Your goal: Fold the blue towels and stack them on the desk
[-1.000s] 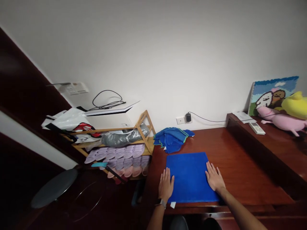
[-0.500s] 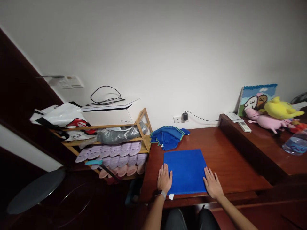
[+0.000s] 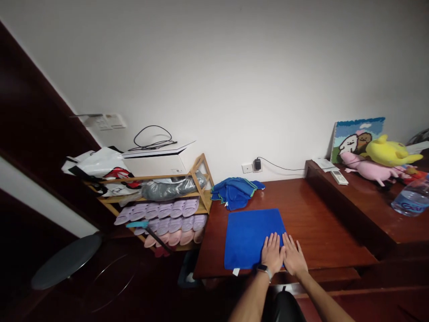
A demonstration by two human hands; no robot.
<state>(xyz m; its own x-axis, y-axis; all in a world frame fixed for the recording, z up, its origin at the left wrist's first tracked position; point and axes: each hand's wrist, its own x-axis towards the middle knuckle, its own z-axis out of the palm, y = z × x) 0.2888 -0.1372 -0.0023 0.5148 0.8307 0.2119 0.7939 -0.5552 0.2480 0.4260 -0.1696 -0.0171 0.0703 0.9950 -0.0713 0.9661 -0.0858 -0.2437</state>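
A blue cloth [image 3: 247, 235] lies spread out flat on the brown wooden table [image 3: 315, 223], its white tag at the near left corner. My left hand [image 3: 273, 252], with a watch on the wrist, rests palm down on the cloth's right part, fingers stretched forward. Beside it, thumbs close together, my right hand [image 3: 294, 256] lies flat along the cloth's right edge. Neither hand holds anything. A crumpled heap of blue cloths [image 3: 234, 192] with green edging sits behind, near the wall.
Left of the table stands a wooden rack [image 3: 203, 188] with several slippers [image 3: 174, 208] and a white box [image 3: 157, 163]. A raised surface on the right bears a remote control [image 3: 339, 177], plush toys [image 3: 389, 152] and a water bottle [image 3: 410, 201]. A stool [image 3: 67, 261] stands at lower left.
My left hand has moved right, from the cloth's left edge to its right part beside my right hand. The right hand stays near the right edge. The view has shifted slightly.
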